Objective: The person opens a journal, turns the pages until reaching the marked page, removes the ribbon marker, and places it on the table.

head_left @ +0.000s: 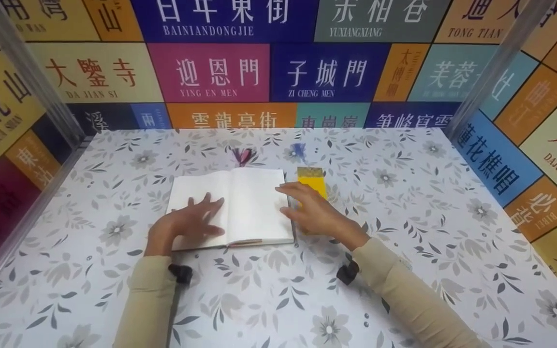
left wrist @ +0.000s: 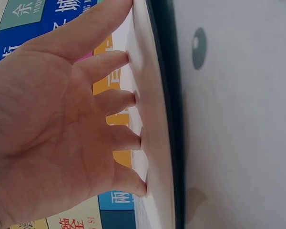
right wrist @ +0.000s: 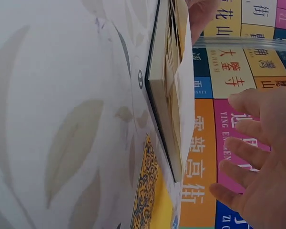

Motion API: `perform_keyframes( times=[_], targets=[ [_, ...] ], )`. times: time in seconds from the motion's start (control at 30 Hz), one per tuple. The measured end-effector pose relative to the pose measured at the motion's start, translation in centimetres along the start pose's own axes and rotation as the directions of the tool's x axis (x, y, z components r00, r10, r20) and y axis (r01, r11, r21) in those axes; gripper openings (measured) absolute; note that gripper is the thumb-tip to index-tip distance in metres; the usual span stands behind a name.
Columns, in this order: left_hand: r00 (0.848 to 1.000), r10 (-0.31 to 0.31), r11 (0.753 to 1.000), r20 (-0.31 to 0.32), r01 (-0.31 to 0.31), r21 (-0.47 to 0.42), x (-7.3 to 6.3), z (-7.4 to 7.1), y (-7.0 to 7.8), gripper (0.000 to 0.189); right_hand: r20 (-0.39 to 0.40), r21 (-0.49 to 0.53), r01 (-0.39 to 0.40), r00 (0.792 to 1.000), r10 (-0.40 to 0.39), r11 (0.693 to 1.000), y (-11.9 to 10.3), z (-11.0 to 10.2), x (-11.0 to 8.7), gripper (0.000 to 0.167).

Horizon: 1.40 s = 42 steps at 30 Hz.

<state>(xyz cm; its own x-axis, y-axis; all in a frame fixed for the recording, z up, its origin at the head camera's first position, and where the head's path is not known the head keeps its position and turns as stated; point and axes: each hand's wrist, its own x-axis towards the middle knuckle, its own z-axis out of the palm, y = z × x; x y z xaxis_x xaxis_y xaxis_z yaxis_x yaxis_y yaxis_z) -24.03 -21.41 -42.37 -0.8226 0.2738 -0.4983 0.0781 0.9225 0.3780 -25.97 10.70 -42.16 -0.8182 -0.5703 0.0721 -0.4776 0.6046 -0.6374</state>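
Note:
An open book (head_left: 256, 205) with blank white pages lies on the table. My left hand (head_left: 186, 220) rests its spread fingertips on the left page; in the left wrist view its palm (left wrist: 52, 114) arches above the paper. My right hand (head_left: 315, 210) is over the book's right edge, fingers apart. In the right wrist view these fingers (right wrist: 245, 150) hold nothing and stand clear of the pages. Partly hidden under that hand is a yellow bookmark (head_left: 311, 180) with a patterned end, beside the book. A dark pink and purple tassel (head_left: 243, 156) sticks out at the book's top.
A blue tassel (head_left: 300, 151) lies beyond the bookmark. The table's cloth (head_left: 385, 270) has a grey leaf and flower print. Panels of coloured signs (head_left: 208, 72) stand behind and at both sides, with clear posts at the back corners.

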Motion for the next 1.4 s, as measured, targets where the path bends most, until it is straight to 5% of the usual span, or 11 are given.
perform_keyframes(
  times=[0.3,0.63,0.93,1.4],
  targets=[
    [1.0,-0.02,0.999,-0.012,0.02,-0.027,-0.1,0.1,0.0,0.082,0.153,-0.192,0.177,0.977,-0.149,0.965,-1.5,1.6,0.4,0.048],
    [0.999,-0.049,0.999,-0.013,0.049,-0.025,0.0,0.0,0.1,0.084,0.329,-0.236,0.343,0.909,-0.257,0.909,-3.1,2.8,1.6,0.05],
    [0.998,-0.058,0.997,-0.016,0.057,-0.043,-0.2,-0.1,0.1,0.085,0.455,-0.222,0.259,0.88,-0.135,0.94,-2.2,3.0,1.7,0.064],
    [0.999,-0.044,0.999,-0.012,0.044,-0.008,-0.1,-0.1,0.2,0.08,0.507,-0.126,0.161,0.858,-0.075,0.979,-1.6,2.1,1.6,0.068]
  ],
)
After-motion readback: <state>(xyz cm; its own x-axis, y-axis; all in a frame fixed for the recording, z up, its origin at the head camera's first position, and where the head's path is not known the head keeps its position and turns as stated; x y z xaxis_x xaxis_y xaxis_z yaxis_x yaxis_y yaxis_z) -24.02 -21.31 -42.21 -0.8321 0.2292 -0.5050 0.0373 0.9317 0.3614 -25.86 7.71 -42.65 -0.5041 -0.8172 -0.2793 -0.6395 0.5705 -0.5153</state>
